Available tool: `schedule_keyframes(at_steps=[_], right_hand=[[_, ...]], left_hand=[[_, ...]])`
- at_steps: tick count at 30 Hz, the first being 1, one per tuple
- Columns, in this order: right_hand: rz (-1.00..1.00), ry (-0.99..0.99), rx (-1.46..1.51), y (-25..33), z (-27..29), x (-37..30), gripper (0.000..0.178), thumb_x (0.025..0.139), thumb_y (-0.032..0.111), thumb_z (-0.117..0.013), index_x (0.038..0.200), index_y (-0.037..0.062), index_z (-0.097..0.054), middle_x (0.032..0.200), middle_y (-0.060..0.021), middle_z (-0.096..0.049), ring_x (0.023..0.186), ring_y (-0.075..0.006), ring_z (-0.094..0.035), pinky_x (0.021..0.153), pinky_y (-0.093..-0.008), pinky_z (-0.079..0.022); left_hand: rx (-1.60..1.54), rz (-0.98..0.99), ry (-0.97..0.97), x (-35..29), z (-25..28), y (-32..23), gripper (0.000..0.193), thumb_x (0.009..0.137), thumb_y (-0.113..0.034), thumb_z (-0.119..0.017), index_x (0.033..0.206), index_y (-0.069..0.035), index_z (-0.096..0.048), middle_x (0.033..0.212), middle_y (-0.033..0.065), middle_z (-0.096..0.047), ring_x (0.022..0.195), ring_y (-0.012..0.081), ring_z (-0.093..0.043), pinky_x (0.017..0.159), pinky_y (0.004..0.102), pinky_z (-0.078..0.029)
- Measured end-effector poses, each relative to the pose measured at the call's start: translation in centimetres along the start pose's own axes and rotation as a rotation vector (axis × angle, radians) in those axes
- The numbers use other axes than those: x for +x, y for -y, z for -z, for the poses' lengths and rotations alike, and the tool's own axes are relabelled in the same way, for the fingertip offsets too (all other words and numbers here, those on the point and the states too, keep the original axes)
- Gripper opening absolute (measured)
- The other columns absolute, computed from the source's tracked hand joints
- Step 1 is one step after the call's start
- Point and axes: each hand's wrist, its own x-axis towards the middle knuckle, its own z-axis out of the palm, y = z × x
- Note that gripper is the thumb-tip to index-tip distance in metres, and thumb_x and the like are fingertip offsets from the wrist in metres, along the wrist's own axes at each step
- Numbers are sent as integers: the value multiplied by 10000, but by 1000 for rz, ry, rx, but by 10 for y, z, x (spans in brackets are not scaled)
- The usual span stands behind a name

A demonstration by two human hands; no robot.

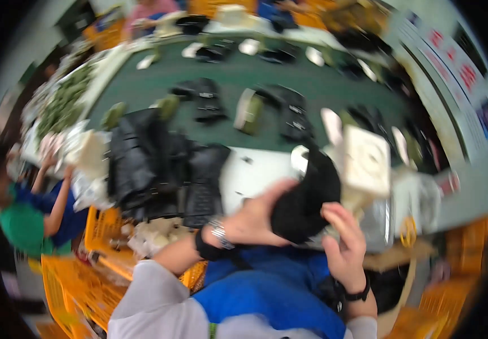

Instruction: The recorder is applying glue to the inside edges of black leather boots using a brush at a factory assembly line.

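Note:
A black boot-shaped piece (305, 199), blurred by motion, hangs tilted over the near edge of the table. My left hand (258, 213) is closed round its left side, with the thumb stretched along the top. On the other side, my right hand (346, 243) has bent fingers spread apart, the tips close to the piece's lower right edge; whether they touch it is unclear. Just beyond my right hand stands a cream block-topped stand (366, 161). To the left of the held piece lie stacked black boot uppers (142, 158) and a white board (252, 175).
A green surface (159, 68) bears several black uppers (294, 113) with green and white pieces (248, 111). Orange crates (80, 282) stand at the lower left, near a person in green (26, 220). Yellow-handled scissors (408, 230) are at right.

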Motion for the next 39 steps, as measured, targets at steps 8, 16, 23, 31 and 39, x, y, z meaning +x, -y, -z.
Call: schedule_keyframes(at_steps=[8, 16, 23, 31, 39], right_hand=[[-508, -439, -49, -79, 73, -98, 253, 772, -19, -593, 1024, -37, -574, 919, -99, -589, 734, -131, -576, 645, -228, -464], [-502, -292, -399, -137, 68, -72, 372, 695, 224, -724, 985, 16, -618, 739, -81, -530, 582, -195, -506, 555, -301, -432], [-506, -287, -369, -155, 61, -59, 254, 731, 227, -694, 773, -7, -605, 619, -79, -513, 544, -212, -516, 526, -307, -417], [-520, -438, -176, -139, 67, -68, 162, 799, 146, -623, 797, -7, -571, 623, -111, -605, 520, -141, -575, 500, -262, -439], [-513, -385, -284, -122, 77, -77, 106, 806, 93, -605, 802, -7, -572, 581, -86, -572, 472, -107, -535, 457, -246, -414]], left_hand=[[-205, 280, 480, 30, 24, 26, 1039, 459, -286, -860, 1300, 14, -328, 1280, 135, -430, 1194, 222, -399, 1011, 320, -296], [-499, -26, 597, 66, 47, 51, 913, 597, -375, -808, 1273, 45, -361, 1268, 144, -456, 1165, 254, -440, 992, 365, -324], [-801, 256, 733, 50, 41, 64, 952, 582, -354, -816, 1292, 53, -331, 1284, 154, -437, 1172, 255, -436, 992, 364, -324], [-831, 609, 875, 20, 36, 106, 830, 573, -275, -833, 1232, 48, -444, 1257, 151, -479, 1151, 249, -456, 984, 359, -332], [-887, 613, 898, 41, -5, 93, 962, 525, -249, -858, 1289, 53, -356, 1287, 149, -442, 1174, 237, -432, 1000, 345, -308]])
